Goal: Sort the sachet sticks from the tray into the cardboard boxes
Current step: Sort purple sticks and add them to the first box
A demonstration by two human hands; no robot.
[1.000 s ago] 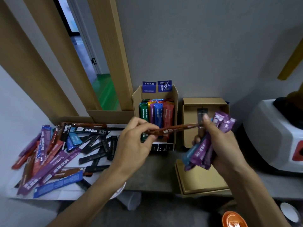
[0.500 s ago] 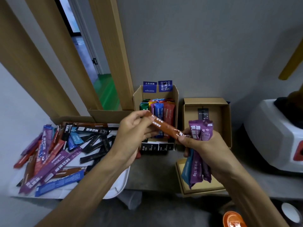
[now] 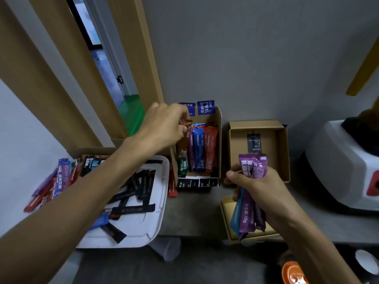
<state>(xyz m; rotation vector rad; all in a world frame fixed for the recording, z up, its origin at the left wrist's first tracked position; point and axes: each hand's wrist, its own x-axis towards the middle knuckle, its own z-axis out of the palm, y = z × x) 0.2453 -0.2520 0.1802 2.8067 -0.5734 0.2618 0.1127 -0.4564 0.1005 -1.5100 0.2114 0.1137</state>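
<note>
i have a single wide-angle view, worn on the person's head, looking forward and down. it sits close over the flat grey counter (image 3: 194,218), facing the plain grey wall (image 3: 266,58). the white plastic tray (image 3: 143,232) fills lower left; the tall open brown cardboard box (image 3: 219,140) and the shallow open brown cardboard box (image 3: 282,152) sit centre.

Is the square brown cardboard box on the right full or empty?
Nearly empty: the square brown cardboard box holds only a black printed card.
</note>
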